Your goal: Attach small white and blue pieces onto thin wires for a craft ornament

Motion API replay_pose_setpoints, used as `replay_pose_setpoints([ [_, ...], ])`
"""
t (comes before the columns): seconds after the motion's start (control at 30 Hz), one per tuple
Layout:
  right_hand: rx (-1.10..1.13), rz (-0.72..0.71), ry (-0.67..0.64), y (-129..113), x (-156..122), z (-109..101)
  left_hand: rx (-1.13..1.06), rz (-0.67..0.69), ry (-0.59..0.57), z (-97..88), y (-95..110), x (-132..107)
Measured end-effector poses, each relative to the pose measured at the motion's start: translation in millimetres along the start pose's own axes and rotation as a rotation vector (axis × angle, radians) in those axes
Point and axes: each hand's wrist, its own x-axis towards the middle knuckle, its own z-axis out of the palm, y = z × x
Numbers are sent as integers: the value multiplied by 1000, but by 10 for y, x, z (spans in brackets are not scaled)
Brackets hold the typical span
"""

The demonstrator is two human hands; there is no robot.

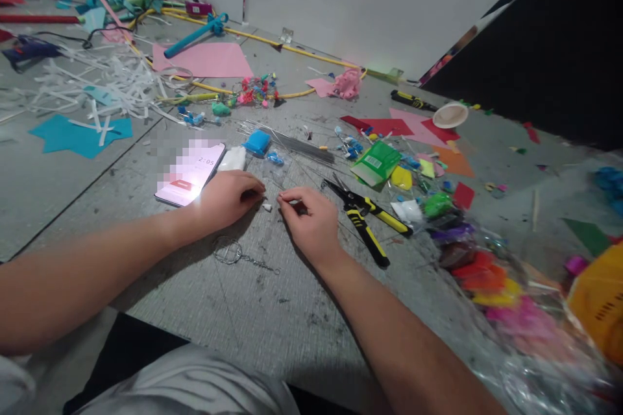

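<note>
My left hand (231, 198) rests low over the grey floor with its fingers curled together; whatever is between them is hidden. Close by on the right, my right hand (311, 220) pinches thumb against forefinger, on something too small to make out. Just below the gap between the hands lies a small white lump (267, 207). A metal key ring with a chain (228, 251) lies nearer to me. Beyond my left hand are a lit phone (192, 172), a white packet (233, 159) and a blue clay packet (256, 142). Yellow-and-black pliers (360, 207) lie open beside my right hand.
Thin metal wires (302, 146) lie ahead. A green packet (376, 162), paper scraps and plastic bags of coloured material (487, 272) spread along the right. White paper strips (107, 87), a blue paper piece (80, 135) and a yellow hoop (292, 48) lie farther off, before a white wall (365, 6).
</note>
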Motion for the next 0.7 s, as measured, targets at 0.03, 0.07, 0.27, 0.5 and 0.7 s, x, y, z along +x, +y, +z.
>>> replay_pose_setpoints([
  [0.03, -5, 2, 0, -7, 2, -6, 2, 14, 2, -5, -2, -3],
  [0.07, -10, 2, 4, -14, 4, -10, 2, 25, 6, -12, 0, -5],
  [0.27, 6, -26, 1, -4, -1, -12, -81, -35, 96, -54, 82, -26],
  [0.5, 2, -54, 36, -79, -31, -46, -556, -289, 31, -96, 270, -68],
  [0.7, 3, -220, 2, -268, -108, -77, -773, -372, -229, -103, 432, -111],
])
